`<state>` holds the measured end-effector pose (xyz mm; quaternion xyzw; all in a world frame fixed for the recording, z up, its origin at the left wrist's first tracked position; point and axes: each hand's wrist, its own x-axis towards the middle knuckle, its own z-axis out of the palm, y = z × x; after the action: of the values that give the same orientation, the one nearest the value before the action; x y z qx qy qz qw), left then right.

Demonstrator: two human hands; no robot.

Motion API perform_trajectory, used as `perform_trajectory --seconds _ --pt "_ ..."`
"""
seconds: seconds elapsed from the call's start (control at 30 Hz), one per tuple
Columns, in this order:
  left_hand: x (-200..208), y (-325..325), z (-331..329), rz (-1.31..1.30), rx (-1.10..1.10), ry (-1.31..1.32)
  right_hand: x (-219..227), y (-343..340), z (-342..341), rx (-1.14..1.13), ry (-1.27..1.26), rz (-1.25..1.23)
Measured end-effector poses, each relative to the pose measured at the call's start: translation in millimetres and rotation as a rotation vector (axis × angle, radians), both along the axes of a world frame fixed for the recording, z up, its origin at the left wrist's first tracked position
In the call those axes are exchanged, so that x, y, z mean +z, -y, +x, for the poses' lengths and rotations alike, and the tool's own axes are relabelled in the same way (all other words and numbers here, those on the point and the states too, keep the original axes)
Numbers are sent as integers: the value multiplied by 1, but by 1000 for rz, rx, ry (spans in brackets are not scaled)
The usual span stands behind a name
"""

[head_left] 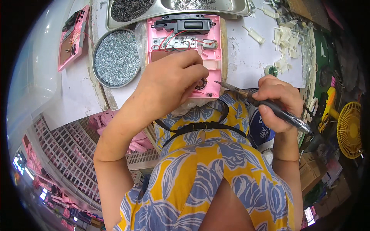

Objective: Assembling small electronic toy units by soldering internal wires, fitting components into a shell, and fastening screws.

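A pink plastic housing (pixel 215 74) lies open before me, with electronic parts inside. Across its far end sits a black mechanism (pixel 189 26), with a metal contact strip (pixel 158 42), red wires and a small boxed motor (pixel 209 44) nearer to me. My left hand (pixel 173 79) reaches over the housing's left side, its fingers curled and pressed together; whatever they pinch is hidden. Beside these fingers shows part of a round dark speaker (pixel 201 84). My right hand (pixel 277 98) grips a soldering iron (pixel 296 121) by its black handle. The iron's tip points left, just over the housing's right edge.
A round dish of small screws (pixel 117 57) stands left of the housing, and a metal tray (pixel 156 13) of small parts lies beyond. Another pink housing (pixel 73 38) leans at far left. Right are white plastic pieces (pixel 287 40), a solder spool (pixel 271 70) and a yellow fan (pixel 349 130).
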<state>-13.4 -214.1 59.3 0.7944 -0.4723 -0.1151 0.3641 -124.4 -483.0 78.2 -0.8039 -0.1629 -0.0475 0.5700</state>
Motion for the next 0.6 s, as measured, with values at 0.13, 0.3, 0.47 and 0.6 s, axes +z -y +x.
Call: perform_trajectory --seconds 0.13,0.3,0.47,0.6 --pt "7 1 3 90 -58 71 -1 -6 3 10 -8 -41" --pt "10 2 1 155 -72 163 -1 -10 6 34 -9 -70" --pt "7 2 -3 178 -64 210 -2 -14 8 42 -6 -59" --pt "7 3 -2 180 -68 215 -3 -14 8 36 -12 -74"
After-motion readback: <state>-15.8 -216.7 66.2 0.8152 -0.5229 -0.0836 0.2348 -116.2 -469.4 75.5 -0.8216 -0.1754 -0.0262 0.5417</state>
